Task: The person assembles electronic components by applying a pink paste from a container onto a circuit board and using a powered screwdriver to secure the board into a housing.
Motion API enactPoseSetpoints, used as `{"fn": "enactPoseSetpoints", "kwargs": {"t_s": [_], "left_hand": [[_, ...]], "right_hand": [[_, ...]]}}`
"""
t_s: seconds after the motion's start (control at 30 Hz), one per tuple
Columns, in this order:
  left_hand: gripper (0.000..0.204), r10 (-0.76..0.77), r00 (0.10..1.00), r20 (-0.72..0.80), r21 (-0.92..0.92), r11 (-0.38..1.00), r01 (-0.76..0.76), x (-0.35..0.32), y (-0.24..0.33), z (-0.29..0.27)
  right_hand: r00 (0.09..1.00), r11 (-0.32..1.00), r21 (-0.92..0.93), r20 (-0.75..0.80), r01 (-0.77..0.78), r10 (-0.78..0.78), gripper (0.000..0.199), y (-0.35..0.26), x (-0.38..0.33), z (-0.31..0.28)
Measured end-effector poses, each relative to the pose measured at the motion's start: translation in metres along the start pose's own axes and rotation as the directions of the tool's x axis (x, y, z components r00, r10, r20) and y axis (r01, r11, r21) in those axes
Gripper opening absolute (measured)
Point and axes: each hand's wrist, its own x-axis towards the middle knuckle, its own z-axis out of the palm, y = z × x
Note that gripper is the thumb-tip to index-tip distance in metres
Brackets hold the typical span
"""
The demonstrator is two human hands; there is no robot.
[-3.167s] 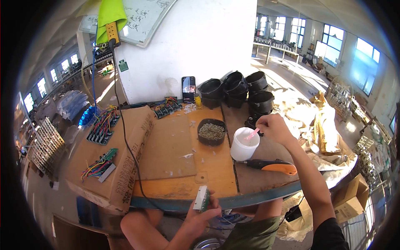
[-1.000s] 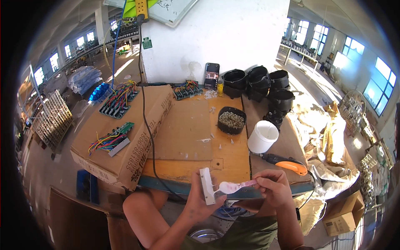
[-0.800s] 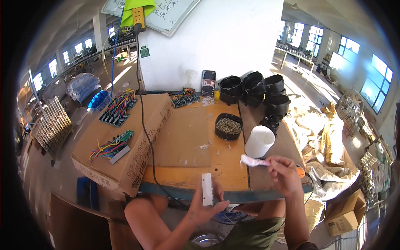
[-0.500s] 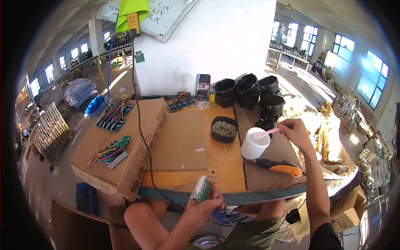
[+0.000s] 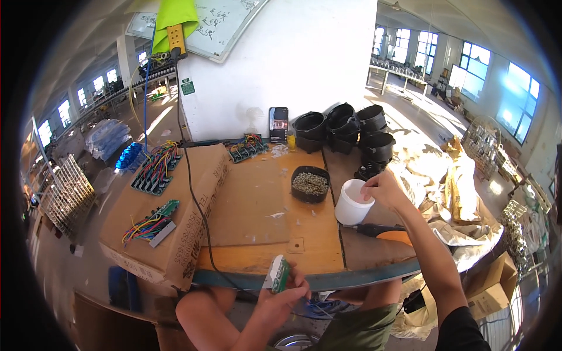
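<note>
My left hand (image 5: pixel 275 305) is closed round a green circuit board (image 5: pixel 284 278) with a pale metal plate on one side, held over my lap just off the table's front edge. At the right, my right hand (image 5: pixel 385 191) reaches to the mouth of a white plastic tub (image 5: pixel 350 212), fingers pinched at its rim. The pink stick in those fingers dips into the tub and is almost wholly hidden. Below the right wrist lies a black and orange electric screwdriver (image 5: pixel 391 235), partly covered by the forearm. Left of the tub stands a black dish (image 5: pixel 308 197) of small metal screws.
Several black round housings (image 5: pixel 342 124) are stacked behind the tub. A phone (image 5: pixel 279 124) leans on the white wall. On the left, a cardboard box (image 5: pixel 175 225) carries wired circuit boards (image 5: pixel 157 172). A dark cable (image 5: pixel 196 193) crosses the box toward the table's front edge.
My right hand has moved down and left to the tub, sinking the pink stick into it. My left hand keeps the circuit board in about the same place. The view has shifted slightly.
</note>
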Motion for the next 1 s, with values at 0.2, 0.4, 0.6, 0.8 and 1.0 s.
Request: {"fn": "enactPoseSetpoints", "kwargs": {"t_s": [0.2, 0.4, 0.6, 0.8, 1.0], "left_hand": [[0.059, 0.001, 1.000, -0.015, 0.038, 0.999, -0.001, -0.001, -0.001, 0.004], [0.061, 0.017, 0.998, -0.061, 0.114, 0.993, -0.010, 0.002, -0.001, 0.003], [0.067, 0.042, 0.992, -0.122, 0.258, 0.966, -0.009, 0.007, -0.002, 0.006], [0.066, 0.102, 0.989, -0.104, 0.392, 0.918, -0.053, 0.011, 0.001, 0.003], [0.071, 0.210, 0.978, -0.001, 0.592, 0.788, -0.169, 0.019, -0.004, 0.008]], "right_hand": [[0.986, 0.948, 0.290, -0.068, -0.128, 0.154, 0.018, -0.006, -0.020, -0.028], [0.976, 0.918, 0.397, -0.191, -0.021, 0.105, 0.018, 0.009, -0.043, -0.046], [0.953, 0.888, 0.460, -0.278, 0.023, 0.120, 0.019, 0.012, -0.061, -0.035], [0.941, 0.805, 0.587, -0.315, 0.091, 0.123, 0.018, 0.025, -0.064, -0.021], [0.931, 0.715, 0.690, -0.324, 0.110, 0.170, 0.014, 0.023, -0.085, -0.010]]}}
